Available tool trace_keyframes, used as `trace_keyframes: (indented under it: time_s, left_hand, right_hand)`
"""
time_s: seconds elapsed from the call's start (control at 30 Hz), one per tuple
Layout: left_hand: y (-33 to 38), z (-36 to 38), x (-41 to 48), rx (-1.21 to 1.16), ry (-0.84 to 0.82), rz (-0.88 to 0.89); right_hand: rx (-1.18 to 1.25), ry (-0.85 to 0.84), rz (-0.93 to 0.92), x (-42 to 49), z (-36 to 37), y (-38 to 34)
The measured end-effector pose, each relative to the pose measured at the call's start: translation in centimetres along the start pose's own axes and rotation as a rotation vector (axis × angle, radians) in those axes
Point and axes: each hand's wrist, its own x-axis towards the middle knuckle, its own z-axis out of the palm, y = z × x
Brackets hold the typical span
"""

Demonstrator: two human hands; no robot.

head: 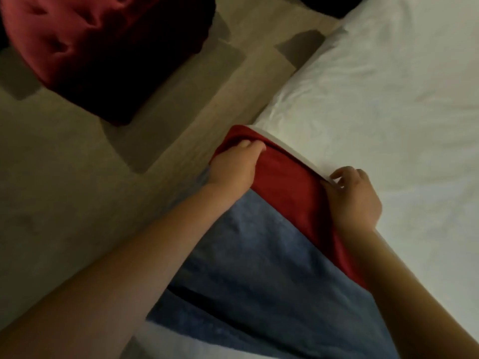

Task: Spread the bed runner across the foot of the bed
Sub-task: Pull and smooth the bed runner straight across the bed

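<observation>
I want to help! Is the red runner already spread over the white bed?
No, the red bed runner is bunched at the edge of the bed, held by the left hand and right hand.

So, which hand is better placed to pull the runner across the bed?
The right hand, probably. It pinches the runner at its inner edge, already over the bed. The left hand grips the runner's end at the bed's edge, nearer the floor.

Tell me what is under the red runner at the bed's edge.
The red runner lies over the edge of the white bed, gripped by the left hand and right hand. Blue fabric meets its lower side. What lies directly beneath the runner is covered.
</observation>
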Motion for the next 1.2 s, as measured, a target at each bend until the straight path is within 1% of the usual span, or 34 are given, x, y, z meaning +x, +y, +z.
trace_keyframes:
  time_s: [0.13, 0.2, 0.3, 0.4, 0.5, 0.53, 0.6, 0.63, 0.7, 0.77, 0.8, 0.83, 0.87, 0.9, 0.97, 1.03, 1.1, 1.2]
  left_hand:
    - [0.8, 0.4, 3.4, 0.13, 0.004, 0.096]
    - [0.5, 0.5, 4.8, 0.185, -0.046, 0.12]
    - [-0.3, 0.2, 6.7, 0.199, -0.148, 0.167]
    - [-1.3, 0.0, 7.9, 0.207, -0.125, 0.185]
    - [-1.8, -0.4, 9.0, 0.204, -0.082, 0.222]
    - [-1.7, -0.7, 9.6, 0.22, -0.087, 0.244]
    - [-1.3, -1.3, 11.5, 0.268, -0.106, 0.272]
    - [-1.2, -1.5, 12.6, 0.282, -0.097, 0.261]
    - [-1.2, -1.8, 14.9, 0.319, -0.062, 0.151]
    - [-1.0, -2.0, 16.4, 0.391, -0.075, 0.017]
    - [-0.7, -1.9, 16.8, 0.388, -0.099, 0.002]
    - [0.0, -1.7, 17.0, 0.346, -0.125, 0.032]
    - [0.9, -1.3, 17.0, 0.279, -0.147, 0.098]
    - [1.9, -0.8, 16.6, 0.212, -0.164, 0.177]
    - [3.6, 0.4, 15.6, 0.127, -0.187, 0.327]
    - [4.8, 1.5, 14.7, 0.099, -0.196, 0.435]
    - [5.1, 2.0, 14.4, 0.085, -0.182, 0.482]
    - [5.4, 2.4, 15.0, 0.103, -0.168, 0.498]
  right_hand:
    - [0.014, -0.02, 0.016, -1.2, -0.4, 3.0]
    - [0.045, 0.016, 0.032, -1.5, -0.6, 3.8]
    - [0.089, 0.073, 0.054, -1.4, -0.8, 4.4]
    - [0.079, 0.107, 0.073, -1.9, -0.8, 5.2]
    - [0.03, 0.064, 0.079, -2.3, -0.6, 6.1]
    - [0.011, 0.051, 0.061, -1.9, -0.7, 6.2]
    - [0.043, 0.081, 0.042, 0.1, -1.3, 6.0]
    - [0.096, 0.11, 0.033, 1.6, -1.7, 5.7]
    - [0.216, 0.114, 0.019, 4.8, -2.2, 5.2]
    - [0.22, -0.007, 0.028, 7.5, -2.1, 5.2]
    - [0.178, -0.086, 0.036, 8.5, -1.9, 5.5]
    - [0.146, -0.148, 0.043, 9.1, -1.6, 6.0]
    - [0.141, -0.181, 0.05, 9.3, -1.4, 6.5]
    - [0.157, -0.183, 0.056, 9.1, -1.3, 6.9]
    - [0.161, -0.128, 0.032, 7.9, -1.3, 7.8]
    - [0.08, -0.076, -0.04, 5.8, -1.5, 9.4]
    - [0.002, -0.04, -0.086, 3.6, -2.1, 11.4]
    - [-0.003, -0.004, -0.003, 1.7, -2.9, 13.9]
